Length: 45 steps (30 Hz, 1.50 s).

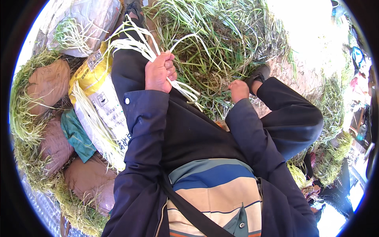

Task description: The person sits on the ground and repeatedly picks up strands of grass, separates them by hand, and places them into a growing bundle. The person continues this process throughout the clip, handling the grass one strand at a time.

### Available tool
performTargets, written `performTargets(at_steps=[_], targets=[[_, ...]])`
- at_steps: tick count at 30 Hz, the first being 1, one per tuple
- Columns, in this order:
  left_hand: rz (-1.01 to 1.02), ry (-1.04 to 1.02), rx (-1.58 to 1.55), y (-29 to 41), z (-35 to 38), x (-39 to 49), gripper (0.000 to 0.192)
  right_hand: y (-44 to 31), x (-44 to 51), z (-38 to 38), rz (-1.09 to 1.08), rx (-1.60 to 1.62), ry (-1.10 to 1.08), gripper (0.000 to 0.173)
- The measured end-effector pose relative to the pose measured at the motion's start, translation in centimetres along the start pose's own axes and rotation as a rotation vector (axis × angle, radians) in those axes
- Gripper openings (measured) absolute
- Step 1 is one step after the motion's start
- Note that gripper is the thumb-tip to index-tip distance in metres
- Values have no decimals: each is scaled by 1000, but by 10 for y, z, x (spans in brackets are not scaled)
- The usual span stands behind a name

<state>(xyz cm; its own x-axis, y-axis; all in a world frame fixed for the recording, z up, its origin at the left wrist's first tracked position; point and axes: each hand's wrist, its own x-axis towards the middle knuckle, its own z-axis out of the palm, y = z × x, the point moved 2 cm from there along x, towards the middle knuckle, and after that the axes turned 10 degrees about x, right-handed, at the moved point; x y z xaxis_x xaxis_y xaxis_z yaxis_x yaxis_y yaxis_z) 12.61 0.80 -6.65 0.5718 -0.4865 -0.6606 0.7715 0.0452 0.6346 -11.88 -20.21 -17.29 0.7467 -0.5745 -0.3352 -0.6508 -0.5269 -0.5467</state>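
Note:
My left hand [161, 72] is closed around a small bunch of pale, long stems [137, 44] that look like blanched garlic chives. Their leafy ends fan out over my outstretched leg, and the other ends [189, 91] stick out below my fist. My right hand [239, 90] is held by my bent leg, at the near edge of a large heap of green leaves [207, 44]. Its fingers are curled, and whether anything is between them is hidden. Beside my leg, more pale stems [94, 118] lie on a white and yellow printed sack [103, 100].
At the upper left, a loose bunch of stems [78, 37] rests on a pale plastic-covered bundle [103, 17]. Brown sacks [49, 84] and a green cloth or bag [77, 133] lie at left, bordered by strewn leaves [23, 118]. Bare ground [296, 68] shows right of the heap.

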Motion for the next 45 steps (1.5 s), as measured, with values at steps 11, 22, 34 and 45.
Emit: performTargets(at_steps=[11,22,34,45], targets=[[498,-470,-387,103,-27,-49,33,-82,5,30,57,32,-404,19],[324,-543,-424,95,-35,-12,44,-98,57,111,37,116,-455,31],[243,-293,-318,93,-15,29,34,-104,98,153,173,215,-608,33],[130,-284,-287,77,-13,32,33,-83,111,-9,585,1466,-269,25]])
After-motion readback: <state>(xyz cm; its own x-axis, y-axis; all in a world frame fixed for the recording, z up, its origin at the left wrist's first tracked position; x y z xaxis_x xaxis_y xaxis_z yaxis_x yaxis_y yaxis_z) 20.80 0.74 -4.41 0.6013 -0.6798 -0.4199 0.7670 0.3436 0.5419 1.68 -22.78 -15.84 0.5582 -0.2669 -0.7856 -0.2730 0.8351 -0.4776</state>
